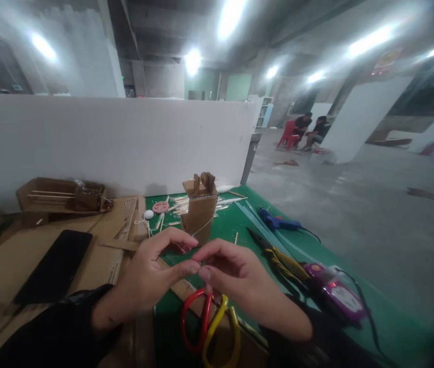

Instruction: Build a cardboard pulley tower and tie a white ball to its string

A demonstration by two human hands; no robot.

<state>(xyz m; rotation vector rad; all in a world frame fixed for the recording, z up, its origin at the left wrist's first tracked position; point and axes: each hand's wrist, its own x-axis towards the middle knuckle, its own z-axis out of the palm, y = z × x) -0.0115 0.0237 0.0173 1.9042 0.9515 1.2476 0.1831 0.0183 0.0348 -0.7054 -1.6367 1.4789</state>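
My left hand (155, 268) and my right hand (235, 278) meet at the fingertips in the middle of the view. Both are pinched, and a thin white string (206, 225) runs up from the fingers across a cardboard box (198, 212). What the fingertips grip is too small to be sure of. The upright box stands just beyond my hands, with round cardboard pieces (206, 180) at its top. Below my fingers lie scissors (197, 322) with red and yellow handles, partly over a cardboard strip.
A black phone (53, 267) lies on cardboard at left, near a cardboard model (63, 197). Pliers (288, 263), a blue glue gun (278, 221) and a purple device (335, 294) are at right. Two people (314, 130) sit far off.
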